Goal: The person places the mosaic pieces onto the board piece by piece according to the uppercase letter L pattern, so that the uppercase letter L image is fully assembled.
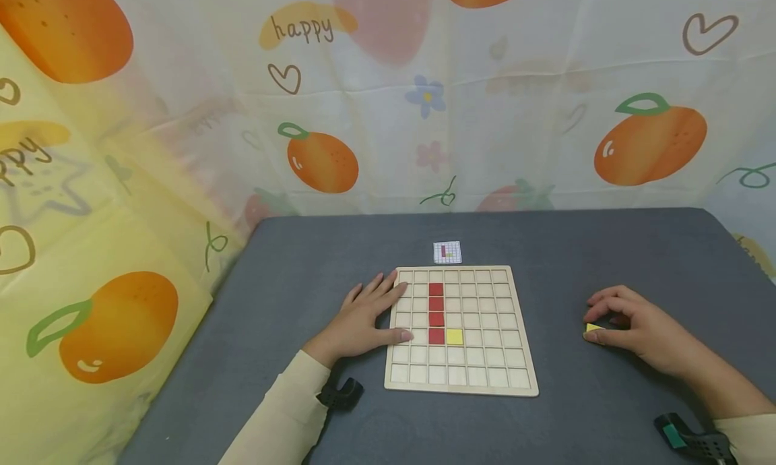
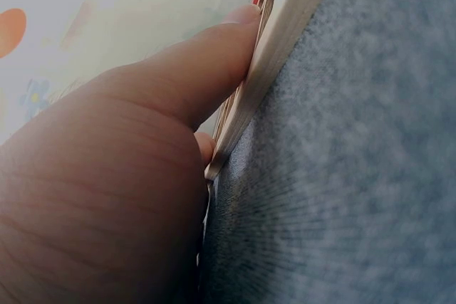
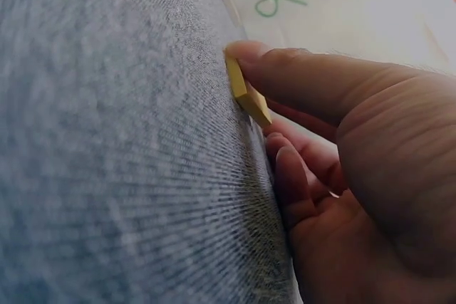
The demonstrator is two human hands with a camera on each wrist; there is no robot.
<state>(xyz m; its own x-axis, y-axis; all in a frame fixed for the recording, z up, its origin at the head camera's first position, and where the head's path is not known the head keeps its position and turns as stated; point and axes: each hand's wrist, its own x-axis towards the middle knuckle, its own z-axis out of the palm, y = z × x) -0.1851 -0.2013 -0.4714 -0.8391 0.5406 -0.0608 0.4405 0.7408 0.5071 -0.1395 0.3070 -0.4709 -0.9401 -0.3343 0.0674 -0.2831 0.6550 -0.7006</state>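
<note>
A pale wooden grid board (image 1: 485, 377) lies on the table, with a column of several red square tiles (image 1: 436, 304) in it. One yellow tile (image 1: 454, 337) sits in the cell just right of the lowest red one. My left hand (image 1: 366, 320) rests on the board's left edge, fingers spread and straight; in the left wrist view its thumb (image 2: 206, 62) touches the rim. Off to the right of the board, my right hand (image 1: 642, 330) pinches a second yellow tile (image 3: 246, 94) between thumb and fingers, close to the table surface.
Just behind the board lies a small printed card (image 1: 447, 252) showing a grid with red and yellow marks. The grey table (image 1: 564, 249) ends at a fruit-patterned cloth (image 1: 521, 141) at the back and left. Dark straps (image 1: 342, 394) circle both wrists.
</note>
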